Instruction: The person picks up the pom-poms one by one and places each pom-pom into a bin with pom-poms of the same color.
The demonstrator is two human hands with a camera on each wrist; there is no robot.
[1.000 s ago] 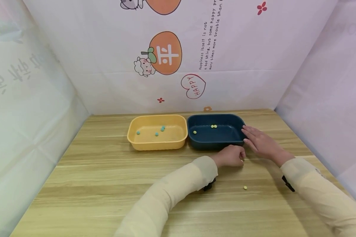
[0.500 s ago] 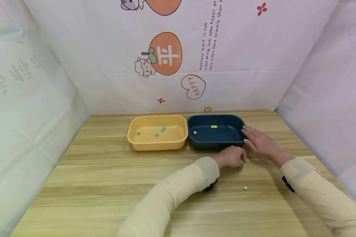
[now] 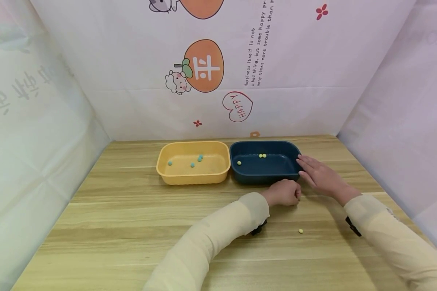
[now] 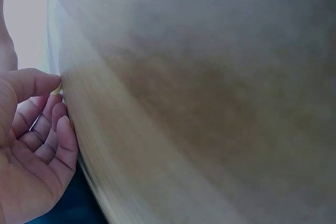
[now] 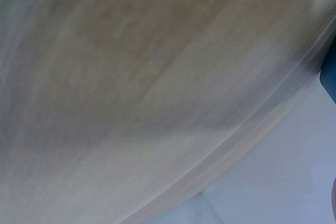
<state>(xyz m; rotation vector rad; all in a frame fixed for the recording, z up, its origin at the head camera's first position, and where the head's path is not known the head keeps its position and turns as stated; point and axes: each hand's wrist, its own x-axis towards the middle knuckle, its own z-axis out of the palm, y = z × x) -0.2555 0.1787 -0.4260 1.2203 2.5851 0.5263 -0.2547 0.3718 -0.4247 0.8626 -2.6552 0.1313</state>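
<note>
My left hand (image 3: 285,192) is low over the table in front of the dark blue bin (image 3: 266,178). Its thumb and forefinger pinch a small yellow ball (image 4: 56,89), seen in the left wrist view but hidden by the hand in the head view. Straight fingers of my right hand (image 3: 322,176) rest against the right end of the bin. A loose yellow ball (image 3: 300,231) lies on the table nearer to me. Inside the blue bin are a yellow ball (image 3: 239,163) at the left and two side by side farther back.
A yellow bin (image 3: 193,180) stands beside the blue one on its left, with several small blue-green balls (image 3: 192,165) in it. White printed cloth (image 3: 131,109) closes the back and both sides of the wooden table (image 3: 131,226).
My left hand shifts very slightly to the right and down, and the ball glimpsed at its fingertips in the head view becomes covered. The right hand stays against the blue bin.
</note>
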